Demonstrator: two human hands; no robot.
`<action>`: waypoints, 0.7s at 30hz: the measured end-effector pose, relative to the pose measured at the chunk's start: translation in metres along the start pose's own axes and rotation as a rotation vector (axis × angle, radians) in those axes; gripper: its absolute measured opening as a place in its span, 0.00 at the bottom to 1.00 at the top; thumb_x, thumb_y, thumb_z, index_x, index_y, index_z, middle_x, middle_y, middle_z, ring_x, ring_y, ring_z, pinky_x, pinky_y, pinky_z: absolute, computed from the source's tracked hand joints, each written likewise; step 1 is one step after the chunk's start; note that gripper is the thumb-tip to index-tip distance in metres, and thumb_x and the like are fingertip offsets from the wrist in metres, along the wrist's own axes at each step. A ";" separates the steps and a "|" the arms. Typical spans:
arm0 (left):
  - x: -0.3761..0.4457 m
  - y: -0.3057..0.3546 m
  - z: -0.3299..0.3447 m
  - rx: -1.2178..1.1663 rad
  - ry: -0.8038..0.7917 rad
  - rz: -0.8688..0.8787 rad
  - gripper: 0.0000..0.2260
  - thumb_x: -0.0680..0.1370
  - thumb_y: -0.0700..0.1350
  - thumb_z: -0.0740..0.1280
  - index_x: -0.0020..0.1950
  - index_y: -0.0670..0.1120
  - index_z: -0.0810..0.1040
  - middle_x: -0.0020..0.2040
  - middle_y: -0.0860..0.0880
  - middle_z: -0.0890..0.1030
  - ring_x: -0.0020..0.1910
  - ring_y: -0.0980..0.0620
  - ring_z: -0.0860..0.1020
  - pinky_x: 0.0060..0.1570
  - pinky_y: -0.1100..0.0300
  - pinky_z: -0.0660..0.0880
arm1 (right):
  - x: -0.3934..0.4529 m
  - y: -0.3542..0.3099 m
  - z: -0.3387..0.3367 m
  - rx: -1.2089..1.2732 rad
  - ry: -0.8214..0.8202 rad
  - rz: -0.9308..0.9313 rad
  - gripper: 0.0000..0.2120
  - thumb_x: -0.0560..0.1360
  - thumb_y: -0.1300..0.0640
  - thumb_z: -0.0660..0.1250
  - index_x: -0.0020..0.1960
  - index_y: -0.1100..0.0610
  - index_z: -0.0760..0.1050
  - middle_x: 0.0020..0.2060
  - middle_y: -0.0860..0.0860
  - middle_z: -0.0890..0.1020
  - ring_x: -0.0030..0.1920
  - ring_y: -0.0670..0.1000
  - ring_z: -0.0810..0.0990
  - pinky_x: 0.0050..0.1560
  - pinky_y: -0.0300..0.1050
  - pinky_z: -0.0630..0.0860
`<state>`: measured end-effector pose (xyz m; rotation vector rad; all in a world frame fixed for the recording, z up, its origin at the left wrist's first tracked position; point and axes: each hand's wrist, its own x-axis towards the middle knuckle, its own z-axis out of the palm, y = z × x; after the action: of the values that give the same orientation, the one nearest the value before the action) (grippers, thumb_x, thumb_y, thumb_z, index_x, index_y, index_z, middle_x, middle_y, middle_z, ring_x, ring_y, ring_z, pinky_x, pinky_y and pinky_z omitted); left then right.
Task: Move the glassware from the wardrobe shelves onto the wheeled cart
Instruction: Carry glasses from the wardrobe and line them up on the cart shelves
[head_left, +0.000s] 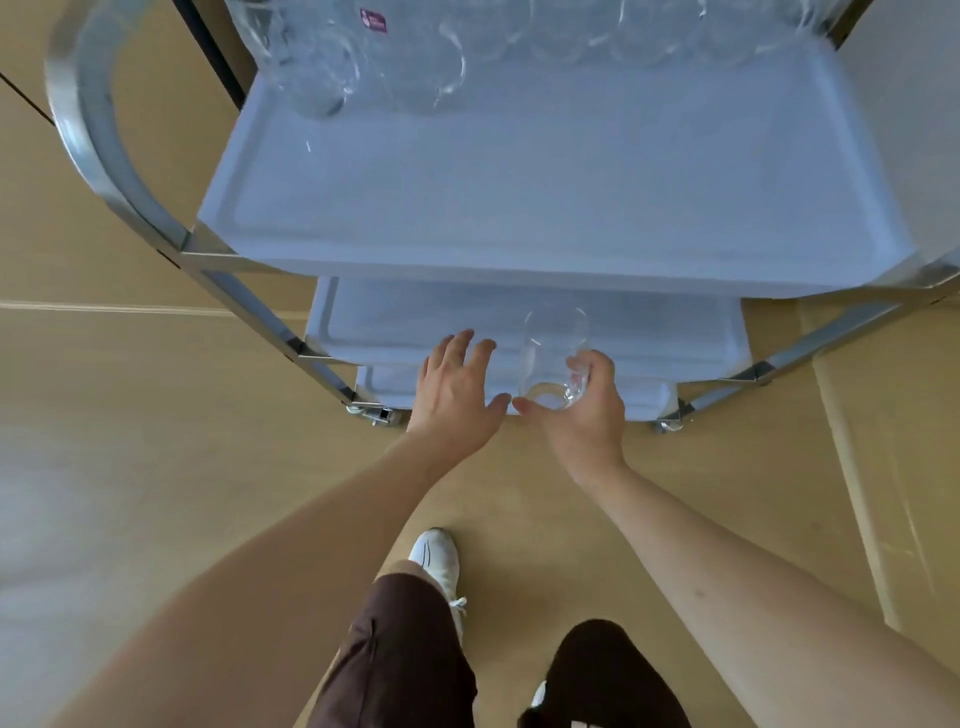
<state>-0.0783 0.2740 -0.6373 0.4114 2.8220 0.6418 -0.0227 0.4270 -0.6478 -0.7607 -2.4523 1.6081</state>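
My right hand (587, 410) grips a tall clear glass (553, 358) near its base, tilted with the mouth pointing away, in front of the cart's lower shelves. My left hand (457, 389) is beside it with fingers spread and holds nothing. The wheeled cart (519, 208) has white trays in a metal frame. Several clear glasses (322, 62) stand along the far edge of the top tray, one with a purple label. The middle tray (415, 322) and the bottom tray (644, 400) show partly under the top one.
The cart's curved metal handle (83, 124) rises at the left. Caster wheels (374, 415) stand on the tan floor. My legs in dark trousers and a white shoe (436, 561) are just below the hands.
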 end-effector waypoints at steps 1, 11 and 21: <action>0.007 -0.007 0.012 0.009 0.017 0.004 0.28 0.79 0.52 0.70 0.76 0.46 0.67 0.79 0.41 0.62 0.79 0.41 0.57 0.75 0.45 0.59 | 0.008 0.010 0.005 0.007 0.009 -0.015 0.39 0.61 0.51 0.85 0.64 0.50 0.68 0.59 0.44 0.77 0.59 0.47 0.76 0.55 0.39 0.69; 0.079 -0.032 0.085 0.054 0.226 0.098 0.25 0.82 0.53 0.65 0.76 0.44 0.68 0.77 0.40 0.66 0.78 0.39 0.60 0.75 0.45 0.59 | 0.089 0.065 0.030 0.079 0.136 -0.218 0.38 0.60 0.50 0.84 0.63 0.49 0.68 0.59 0.45 0.78 0.59 0.47 0.77 0.56 0.42 0.74; 0.126 -0.041 0.130 0.077 0.338 0.163 0.23 0.82 0.52 0.65 0.73 0.42 0.71 0.71 0.42 0.74 0.75 0.38 0.64 0.73 0.45 0.62 | 0.144 0.106 0.043 0.180 0.227 -0.352 0.40 0.59 0.47 0.85 0.65 0.48 0.67 0.58 0.45 0.78 0.58 0.49 0.78 0.62 0.50 0.75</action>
<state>-0.1702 0.3283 -0.7888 0.6041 3.1651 0.6938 -0.1261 0.4913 -0.7853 -0.4273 -2.1056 1.4910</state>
